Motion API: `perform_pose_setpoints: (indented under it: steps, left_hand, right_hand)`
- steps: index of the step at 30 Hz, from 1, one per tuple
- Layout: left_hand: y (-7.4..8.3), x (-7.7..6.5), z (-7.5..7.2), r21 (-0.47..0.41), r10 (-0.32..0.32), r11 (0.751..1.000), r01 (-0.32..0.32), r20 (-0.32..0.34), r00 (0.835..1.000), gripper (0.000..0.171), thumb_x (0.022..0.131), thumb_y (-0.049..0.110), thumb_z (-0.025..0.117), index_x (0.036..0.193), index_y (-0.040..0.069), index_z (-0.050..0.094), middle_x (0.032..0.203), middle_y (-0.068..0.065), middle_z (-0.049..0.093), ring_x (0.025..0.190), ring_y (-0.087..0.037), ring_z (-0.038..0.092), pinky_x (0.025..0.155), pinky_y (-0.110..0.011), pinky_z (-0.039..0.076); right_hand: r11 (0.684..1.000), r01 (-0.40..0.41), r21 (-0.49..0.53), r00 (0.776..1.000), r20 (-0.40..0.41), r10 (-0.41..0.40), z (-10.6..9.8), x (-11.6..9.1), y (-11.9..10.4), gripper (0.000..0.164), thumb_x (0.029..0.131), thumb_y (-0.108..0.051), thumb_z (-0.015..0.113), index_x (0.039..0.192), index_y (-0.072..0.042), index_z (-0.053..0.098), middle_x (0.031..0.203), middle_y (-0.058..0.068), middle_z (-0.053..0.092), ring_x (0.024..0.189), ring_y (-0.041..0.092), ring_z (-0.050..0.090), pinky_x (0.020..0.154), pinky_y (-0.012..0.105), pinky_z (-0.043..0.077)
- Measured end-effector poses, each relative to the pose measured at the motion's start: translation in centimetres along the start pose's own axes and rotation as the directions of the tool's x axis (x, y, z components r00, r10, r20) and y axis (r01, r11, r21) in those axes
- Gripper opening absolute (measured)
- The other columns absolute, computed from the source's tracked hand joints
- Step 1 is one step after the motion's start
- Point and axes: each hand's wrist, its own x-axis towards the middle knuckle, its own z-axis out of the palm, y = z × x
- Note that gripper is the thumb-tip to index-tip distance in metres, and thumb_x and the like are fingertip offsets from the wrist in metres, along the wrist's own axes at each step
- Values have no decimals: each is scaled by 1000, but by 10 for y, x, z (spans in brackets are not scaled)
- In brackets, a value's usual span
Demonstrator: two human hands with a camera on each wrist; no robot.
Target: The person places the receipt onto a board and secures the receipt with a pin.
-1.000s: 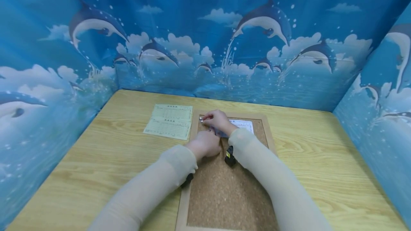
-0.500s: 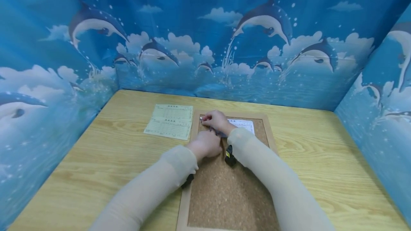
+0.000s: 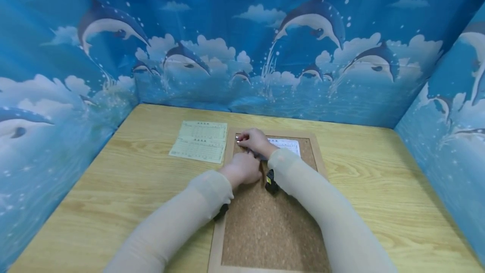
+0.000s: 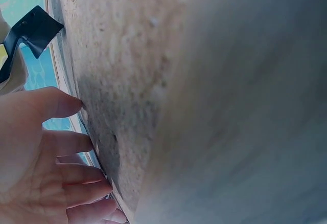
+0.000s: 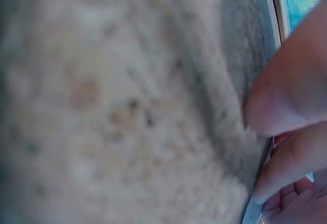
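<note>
In the head view, my right hand (image 3: 256, 141) reaches to the upper left corner of a wood-framed cork board (image 3: 270, 231). Its thumb and finger pinch at a small shiny metal piece (image 3: 237, 139), too small to identify surely. A printed white sheet (image 3: 289, 144) lies on the board, partly hidden under that hand and forearm. Just below, my left hand (image 3: 244, 167) rests at the board, its fingertips near the sheet's left part. The left wrist view shows gently bent left fingers (image 4: 76, 178) touching the surface. Right thumb and finger (image 5: 283, 96) meet the board closely in the right wrist view.
Two pale green printed forms (image 3: 201, 140) lie on the wooden table (image 3: 125, 180), left of the board. A blue dolphin-print curtain (image 3: 235, 41) stands around the back and both sides. Black camera mounts (image 3: 271, 182) sit under the wrists.
Both hands stay nearly in place at the board's upper left. The right fingers shift only slightly around the shiny piece; the head view tilts a little.
</note>
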Motion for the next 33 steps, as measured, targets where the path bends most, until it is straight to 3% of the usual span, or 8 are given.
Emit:
perform_pose_setpoints:
  steps: [13, 23, 33]
  left_hand:
    - [0, 2, 0, -25, -6, 1000, 7, 22, 1000, 58, 94, 40, 46, 140, 4, 41, 147, -20, 30, 132, -28, 35, 95, -37, 43]
    - [1, 3, 0, -22, -1, 1000, 1, 18, 1000, 56, 93, 39, 48, 136, 4, 47, 144, -19, 36, 129, -28, 39, 93, -37, 45]
    - [-1, 2, 1, -20, 9, 1000, -9, -4, 1000, 53, 93, 40, 49, 130, 2, 52, 140, -20, 41, 127, -31, 40, 97, -38, 42]
  right_hand:
    - [1000, 16, -3, 1000, 18, -16, -2, 0, -1, 12, 90, -13, 61, 95, -7, 71, 79, 3, 64, 69, 15, 57, 66, 27, 48]
    - [999, 31, -40, 999, 20, -30, -2, -1, 3, 13, 92, -16, 60, 89, -7, 69, 76, 3, 63, 65, 15, 57, 67, 28, 48]
    - [998, 40, -41, 999, 37, -38, 0, 2, 2, 10, 91, -14, 60, 94, -9, 69, 84, 1, 63, 74, 14, 57, 69, 28, 49]
